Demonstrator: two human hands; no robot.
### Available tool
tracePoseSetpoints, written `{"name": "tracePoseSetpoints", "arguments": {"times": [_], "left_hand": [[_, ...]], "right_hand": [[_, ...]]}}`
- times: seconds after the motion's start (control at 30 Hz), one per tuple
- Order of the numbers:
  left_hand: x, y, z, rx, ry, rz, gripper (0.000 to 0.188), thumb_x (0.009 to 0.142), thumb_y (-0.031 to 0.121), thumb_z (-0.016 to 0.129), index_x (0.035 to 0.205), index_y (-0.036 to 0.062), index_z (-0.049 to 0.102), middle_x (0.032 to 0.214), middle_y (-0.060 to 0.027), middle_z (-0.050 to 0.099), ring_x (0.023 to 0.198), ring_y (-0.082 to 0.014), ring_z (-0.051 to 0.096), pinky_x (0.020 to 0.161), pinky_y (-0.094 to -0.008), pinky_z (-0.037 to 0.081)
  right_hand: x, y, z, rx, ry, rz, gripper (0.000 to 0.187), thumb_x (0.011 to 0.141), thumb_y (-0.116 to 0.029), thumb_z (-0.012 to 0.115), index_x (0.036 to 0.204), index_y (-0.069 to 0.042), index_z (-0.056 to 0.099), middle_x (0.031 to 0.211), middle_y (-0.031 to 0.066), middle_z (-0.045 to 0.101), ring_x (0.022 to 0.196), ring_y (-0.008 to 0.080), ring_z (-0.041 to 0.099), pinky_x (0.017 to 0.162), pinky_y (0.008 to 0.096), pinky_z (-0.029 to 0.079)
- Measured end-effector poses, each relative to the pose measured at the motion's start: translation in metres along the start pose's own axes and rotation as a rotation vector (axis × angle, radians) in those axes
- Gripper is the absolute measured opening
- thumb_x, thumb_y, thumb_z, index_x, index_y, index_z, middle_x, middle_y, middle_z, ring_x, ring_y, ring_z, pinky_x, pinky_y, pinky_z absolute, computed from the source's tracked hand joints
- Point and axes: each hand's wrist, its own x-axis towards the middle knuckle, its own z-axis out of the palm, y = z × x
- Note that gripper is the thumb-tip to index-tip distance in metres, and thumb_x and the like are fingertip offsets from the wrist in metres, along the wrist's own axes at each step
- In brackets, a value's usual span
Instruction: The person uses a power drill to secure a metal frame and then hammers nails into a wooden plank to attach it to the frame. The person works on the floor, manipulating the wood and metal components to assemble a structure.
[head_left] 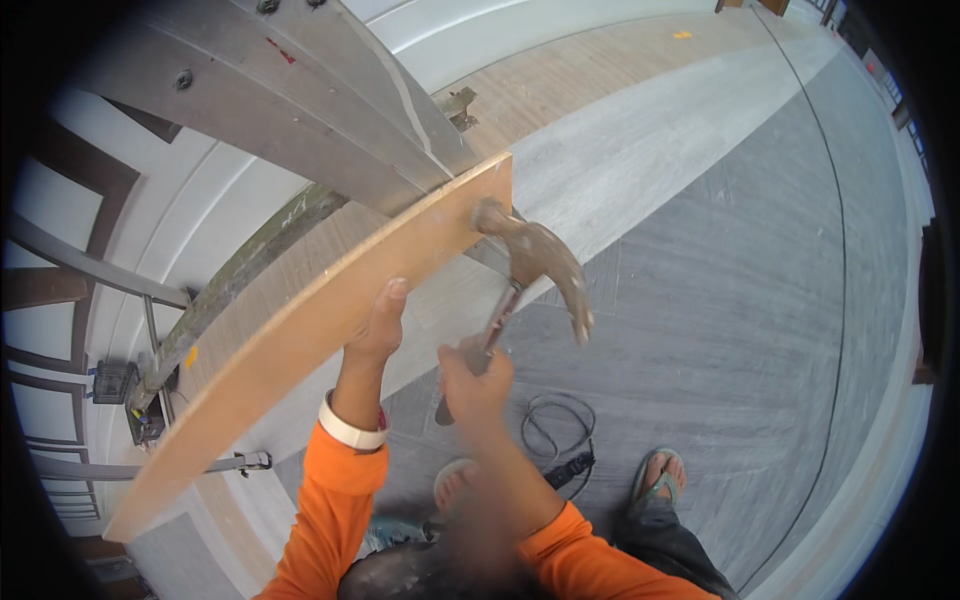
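The left hand (378, 325) reaches up toward 12 o'clock, fingers flat and released, pressing on the board (300, 340). The right hand (475, 385) is clenched around the hammer (530, 265) handle. The hammer head touches the board end at 1 o'clock from this hand.

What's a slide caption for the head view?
Left hand steadies a plywood board while right hand swings a claw hammer.
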Motion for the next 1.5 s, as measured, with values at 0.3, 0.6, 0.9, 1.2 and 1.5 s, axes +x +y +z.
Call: {"name": "tracePoseSetpoints", "arguments": {"times": [0.3,0.6,0.9,1.2,1.5], "left_hand": [[0.000,-0.004,-0.003,0.116,-0.019,0.073,0.021,0.088,0.016,0.060,0.100,-0.0004,0.065,0.089,-0.0077,0.065,0.080,-0.0195,0.059,0.076,-0.0314,0.047],[0.000,0.002,-0.005,0.057,-0.006,0.074,0.020,0.087,0.013,0.060,0.100,-0.0012,0.065,0.093,-0.0072,0.066,0.084,-0.0184,0.060,0.078,-0.0306,0.047],[0.000,0.002,-0.012,0.062,-0.021,0.051,0.022,0.087,0.015,0.060,0.101,-0.0018,0.065,0.092,-0.0072,0.066,0.082,-0.0183,0.060,0.077,-0.0310,0.047],[0.000,0.000,-0.009,0.029,0.003,0.083,0.021,0.087,0.014,0.060,0.100,-0.0012,0.065,0.092,-0.0073,0.066,0.082,-0.0182,0.060,0.076,-0.0320,0.047],[-0.003,0.002,-0.009,0.043,-0.037,0.058,0.023,0.088,0.015,0.059,0.103,-0.0015,0.063,0.095,-0.0073,0.065,0.087,-0.0183,0.059,0.079,-0.0322,0.046]], "right_hand": [[-0.009,0.000,0.008,0.181,0.070,-0.033,0.017,0.078,0.000,0.061,0.070,-0.006,0.048,0.053,0.0011,0.049,0.044,0.0084,0.048,0.041,0.0259,0.039],[-0.021,-0.017,-0.005,0.633,0.094,0.020,0.018,0.079,0.001,0.057,0.073,-0.006,0.042,0.054,0.0069,0.048,0.042,0.0162,0.046,0.041,0.0301,0.042],[-0.015,-0.009,-0.013,0.339,-0.153,0.279,0.016,0.079,-0.004,0.058,0.066,-0.005,0.048,0.055,0.0063,0.048,0.044,0.0164,0.047,0.049,0.0339,0.044],[-0.009,-0.008,0.012,0.276,-0.084,0.307,0.014,0.078,-0.001,0.059,0.070,-0.005,0.047,0.052,0.0051,0.048,0.042,0.0133,0.047,0.041,0.0299,0.042],[-0.014,-0.002,0.008,0.205,-0.119,0.264,0.017,0.079,-0.002,0.060,0.067,-0.007,0.048,0.050,0.0010,0.047,0.040,0.0104,0.047,0.040,0.0266,0.039]]}}
